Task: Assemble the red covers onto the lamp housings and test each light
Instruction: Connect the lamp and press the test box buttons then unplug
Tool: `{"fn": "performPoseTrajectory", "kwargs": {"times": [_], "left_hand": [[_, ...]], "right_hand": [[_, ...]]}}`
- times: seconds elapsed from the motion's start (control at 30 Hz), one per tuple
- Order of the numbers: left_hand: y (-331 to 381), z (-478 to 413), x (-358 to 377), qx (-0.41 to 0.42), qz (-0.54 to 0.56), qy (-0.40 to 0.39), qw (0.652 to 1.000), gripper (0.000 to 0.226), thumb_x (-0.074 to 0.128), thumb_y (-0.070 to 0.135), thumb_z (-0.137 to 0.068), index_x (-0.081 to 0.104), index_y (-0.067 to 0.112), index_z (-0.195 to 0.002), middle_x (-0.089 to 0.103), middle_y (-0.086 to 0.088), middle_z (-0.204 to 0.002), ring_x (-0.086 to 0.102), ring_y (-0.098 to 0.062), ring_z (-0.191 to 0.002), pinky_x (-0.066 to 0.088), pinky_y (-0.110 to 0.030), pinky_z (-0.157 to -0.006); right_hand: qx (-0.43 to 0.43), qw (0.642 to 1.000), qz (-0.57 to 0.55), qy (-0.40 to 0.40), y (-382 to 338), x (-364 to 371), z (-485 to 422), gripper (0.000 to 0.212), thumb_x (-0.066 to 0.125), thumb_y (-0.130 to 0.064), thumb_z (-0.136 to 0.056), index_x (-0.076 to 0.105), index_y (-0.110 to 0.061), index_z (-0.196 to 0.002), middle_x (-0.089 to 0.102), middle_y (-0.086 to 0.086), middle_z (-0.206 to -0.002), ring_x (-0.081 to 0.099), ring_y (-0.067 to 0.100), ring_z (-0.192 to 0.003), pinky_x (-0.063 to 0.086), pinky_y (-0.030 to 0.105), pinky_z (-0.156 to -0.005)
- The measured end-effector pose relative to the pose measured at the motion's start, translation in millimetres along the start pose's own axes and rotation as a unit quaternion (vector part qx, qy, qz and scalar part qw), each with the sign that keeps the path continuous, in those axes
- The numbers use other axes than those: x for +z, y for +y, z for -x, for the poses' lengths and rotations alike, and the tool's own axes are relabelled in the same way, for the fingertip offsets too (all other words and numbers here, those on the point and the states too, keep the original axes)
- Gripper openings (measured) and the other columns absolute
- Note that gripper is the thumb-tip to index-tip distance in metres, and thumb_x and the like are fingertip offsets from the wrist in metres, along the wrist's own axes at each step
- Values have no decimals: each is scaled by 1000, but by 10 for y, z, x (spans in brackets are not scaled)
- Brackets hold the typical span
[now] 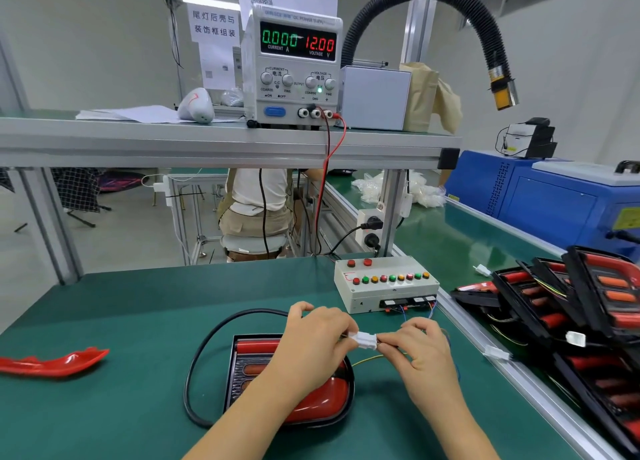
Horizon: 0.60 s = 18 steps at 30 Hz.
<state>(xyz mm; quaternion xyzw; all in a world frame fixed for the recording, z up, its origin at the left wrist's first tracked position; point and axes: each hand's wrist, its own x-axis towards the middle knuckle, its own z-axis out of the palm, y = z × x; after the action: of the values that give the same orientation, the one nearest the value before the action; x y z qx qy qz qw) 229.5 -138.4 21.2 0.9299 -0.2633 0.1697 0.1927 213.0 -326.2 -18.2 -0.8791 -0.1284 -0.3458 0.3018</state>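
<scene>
Left grip, right grip: tight pinches, fingertips nearly together.

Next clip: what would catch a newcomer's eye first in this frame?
Low in the centre, the left hand and right hand pinch a white connector between them, above a red-covered lamp housing on the green table. On the shelf above, the power supply glows 0.000 in green and 12.00 in red. A loose red cover lies at the table's far left.
</scene>
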Motion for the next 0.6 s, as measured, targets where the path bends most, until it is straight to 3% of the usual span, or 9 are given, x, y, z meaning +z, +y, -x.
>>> {"fn": "performPoseTrajectory", "kwargs": {"times": [0.33, 0.43, 0.6], "left_hand": [[0, -4, 57, -1, -59, -44, 997, 28, 42, 46, -96, 62, 31, -106, 60, 11, -101, 49, -8, -98, 20, -29, -100], [11, 3, 72, 3, -55, -35, 998, 27, 41, 47, -97, 62, 32, -106, 59, 12, -101, 48, -7, -99, 20, -28, -99], [3, 15, 71, 1, -47, -35, 998, 27, 40, 45, -97, 62, 31, -106, 59, 12, -100, 48, -7, -97, 21, -27, -97]], "right_hand": [[-20, 1000, -8, -5, 33, 36, 18, 9, 73, -20, -71, 78, -22, -77, 63, -18, -66, 43, 12, -90, 38, 37, -80], [-31, 999, -12, -6, 14, 24, 13, 10, 71, -18, -70, 79, -20, -76, 58, -24, -69, 48, 17, -89, 48, 49, -73], [-43, 998, -25, -24, -23, 7, 11, 13, 77, -8, -72, 79, -19, -79, 51, -31, -71, 52, 23, -87, 50, 53, -71]]}}
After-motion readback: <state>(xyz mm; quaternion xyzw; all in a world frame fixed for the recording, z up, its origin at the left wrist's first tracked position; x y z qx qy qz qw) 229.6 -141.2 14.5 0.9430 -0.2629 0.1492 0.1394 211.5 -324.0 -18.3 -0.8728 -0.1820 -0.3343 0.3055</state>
